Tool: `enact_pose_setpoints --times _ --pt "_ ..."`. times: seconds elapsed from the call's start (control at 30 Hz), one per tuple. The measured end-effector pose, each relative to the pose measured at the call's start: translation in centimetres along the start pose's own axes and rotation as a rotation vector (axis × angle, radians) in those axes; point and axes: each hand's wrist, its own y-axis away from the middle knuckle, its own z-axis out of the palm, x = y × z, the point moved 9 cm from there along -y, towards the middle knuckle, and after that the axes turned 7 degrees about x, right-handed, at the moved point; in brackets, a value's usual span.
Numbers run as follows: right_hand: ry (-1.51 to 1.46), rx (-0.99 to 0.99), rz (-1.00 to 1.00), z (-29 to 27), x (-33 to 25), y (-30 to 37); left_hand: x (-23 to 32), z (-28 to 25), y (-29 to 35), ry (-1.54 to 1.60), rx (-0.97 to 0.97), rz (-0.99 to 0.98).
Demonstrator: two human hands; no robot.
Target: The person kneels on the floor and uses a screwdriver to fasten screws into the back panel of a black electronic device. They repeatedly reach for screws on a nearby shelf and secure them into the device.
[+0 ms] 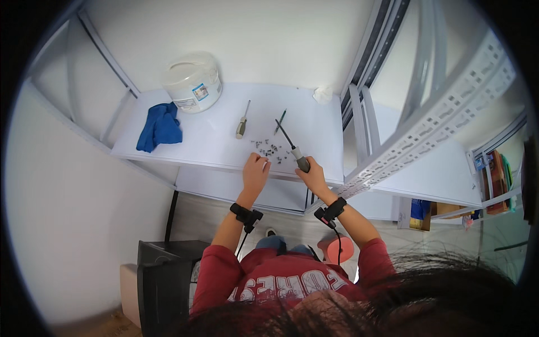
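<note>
My right hand (314, 175) is closed round the grey handle of a screwdriver (300, 160), whose dark shaft points up and left over the white shelf. Near the shelf's front edge my left hand (256, 168) has its fingers drawn together; what they hold, if anything, is too small to make out. A loose group of small screws (270, 150) lies just beyond and between my hands. Past them rests a second screwdriver (242, 124) with a pale handle. A thin green pen-like tool (281, 121) lies beside the held screwdriver's tip.
On the white shelf (216, 140), a white lidded tub (193, 84) stands at the back left, near a blue cloth (160, 128). Crumpled white tissue (323, 95) sits at the back right. A perforated metal upright (426, 118) rises on the right. Below is a pink stool (337, 248).
</note>
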Motion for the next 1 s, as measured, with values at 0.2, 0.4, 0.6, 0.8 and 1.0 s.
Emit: enact_pose_setpoints --times 0.2,0.4,0.6,0.8,1.0 --pt "-0.08 0.074 0.156 0.8 1.7 -1.7 0.4 2.7 -1.9 0.08 -0.001 0.011" --pt "-0.066 0.075 0.225 0.9 2.6 -2.6 1.1 5.2 -4.1 0.062 -0.043 0.022" --pt "0.108 0.075 0.163 1.4 1.6 -3.5 0.0 6.6 -4.4 0.043 -0.102 0.0" --pt "0.154 0.12 0.144 1.8 1.3 -4.0 -1.2 4.9 -4.2 0.075 -0.071 -0.012" --pt "0.209 0.081 0.151 1.8 1.1 -4.1 -2.1 3.0 -3.7 0.038 -0.033 -0.002"
